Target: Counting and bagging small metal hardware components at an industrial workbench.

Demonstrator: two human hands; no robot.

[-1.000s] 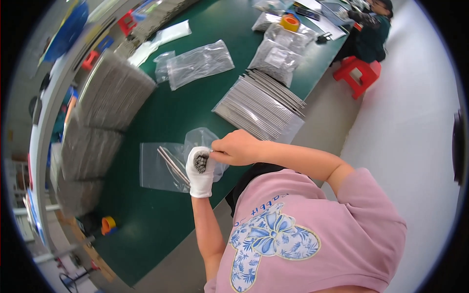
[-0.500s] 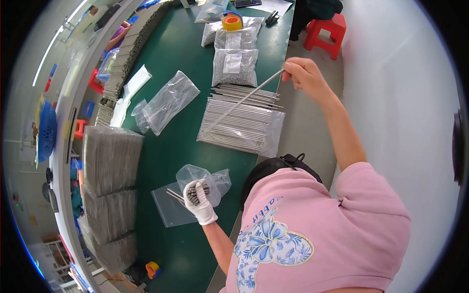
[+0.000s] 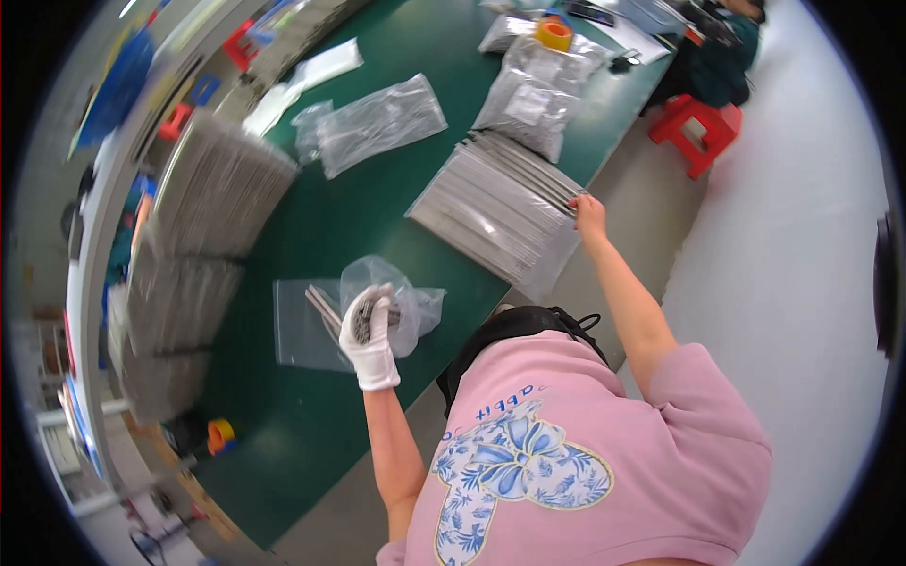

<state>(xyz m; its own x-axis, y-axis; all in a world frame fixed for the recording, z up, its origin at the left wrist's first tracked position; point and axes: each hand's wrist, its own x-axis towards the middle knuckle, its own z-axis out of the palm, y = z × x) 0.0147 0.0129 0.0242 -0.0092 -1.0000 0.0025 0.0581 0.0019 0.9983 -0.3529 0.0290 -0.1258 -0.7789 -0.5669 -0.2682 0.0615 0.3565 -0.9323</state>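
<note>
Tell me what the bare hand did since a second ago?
The right hand left the gloved left hand, swung out lifting a thin rod, and now rests on the grey stack. The left hand stayed put, gripping its bundle of rods over the clear bag.

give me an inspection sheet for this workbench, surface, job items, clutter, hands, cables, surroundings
Surface: green table, mostly covered.
Job's things: bundle of thin metal rods and clear plastic bag at the left hand; flat clear bag beneath; stack of filled grey bags at the table edge.
Clutter: grey stacks along the left; loose bags; tape roll.
Hands: left gloved, gripping rods; right hand bare, on the stack.
Cables: nothing seen.
Surroundings: red stool; another person far right.
</note>
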